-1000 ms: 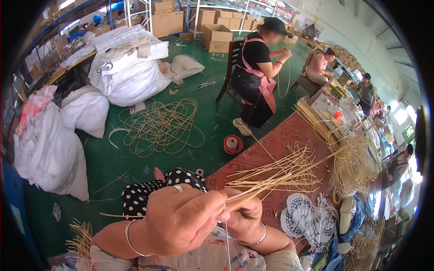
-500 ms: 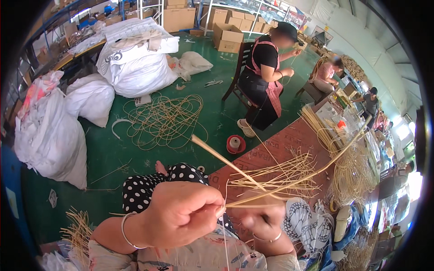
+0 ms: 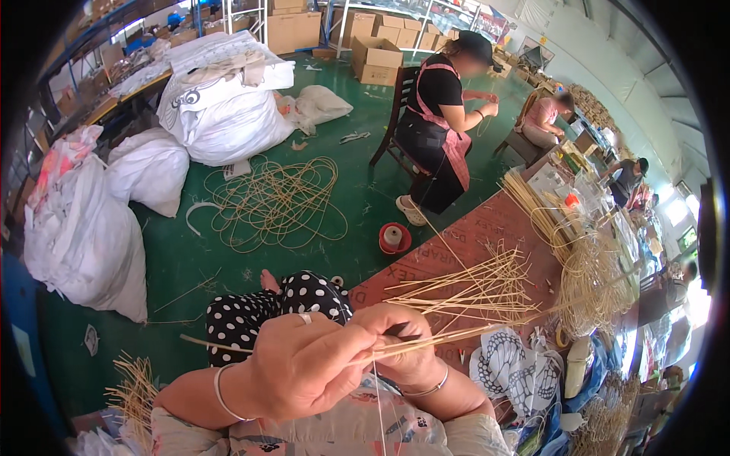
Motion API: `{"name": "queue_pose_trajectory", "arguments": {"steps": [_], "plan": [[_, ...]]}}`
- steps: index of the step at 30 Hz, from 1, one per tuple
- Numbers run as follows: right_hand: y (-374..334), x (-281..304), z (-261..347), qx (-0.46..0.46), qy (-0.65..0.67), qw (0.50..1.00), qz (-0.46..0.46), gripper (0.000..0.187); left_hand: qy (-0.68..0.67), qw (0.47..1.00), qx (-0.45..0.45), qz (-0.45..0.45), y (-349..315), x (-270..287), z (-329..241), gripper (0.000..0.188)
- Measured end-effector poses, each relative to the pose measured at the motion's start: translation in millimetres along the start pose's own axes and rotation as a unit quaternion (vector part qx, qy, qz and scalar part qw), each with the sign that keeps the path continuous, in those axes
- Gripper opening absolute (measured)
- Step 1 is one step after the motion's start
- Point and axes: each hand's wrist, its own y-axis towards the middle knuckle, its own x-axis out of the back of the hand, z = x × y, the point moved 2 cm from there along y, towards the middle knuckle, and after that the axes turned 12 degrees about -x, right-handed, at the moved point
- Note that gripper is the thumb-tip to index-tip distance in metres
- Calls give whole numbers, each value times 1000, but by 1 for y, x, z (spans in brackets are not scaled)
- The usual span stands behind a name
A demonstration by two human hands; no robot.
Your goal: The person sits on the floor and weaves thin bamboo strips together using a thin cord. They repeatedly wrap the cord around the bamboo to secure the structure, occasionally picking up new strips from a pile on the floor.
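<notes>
Now the pale bamboo strips lie together in one line between the two hands, running out to the right, over the near side of the worktop, toward the far right. Half a second ago one strip slanted across another toward the far left, and the right hand was apart from the left and blurred; that crossing is gone, and the hands have met again. For the work this looks like a gain: the strips seem lined up and steadied from both sides at the spot where the thread is.

The left hand pinches the strips between thumb and bent forefinger. The right hand closes on them just beside it, though its fingertips are partly hidden. A white thread hangs from the pinch toward the near edge; whether it is wound around the strips I cannot tell.

Beyond the hands, a loose heap of cut strips lies on a reddish-brown board, with printed butterfly wings nearer on the right. Farther left, a red bowl holds a thread spool, and a tangled cane coil lies on the green floor.
</notes>
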Motion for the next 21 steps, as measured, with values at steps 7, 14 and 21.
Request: {"name": "queue_pose_trajectory", "arguments": {"steps": [7,14,21], "plan": [[5,13,-8,-98,-3,995,-18,20,30,997,-19,-66,-2,14,1,14],[-26,-48,86,154,-51,828,536,21,185,974,41,-122,-7,46,-8,8],[-27,-36,110,229,-61,840,487,14,257,841,93,-466,-74,119,-29,8]]}}
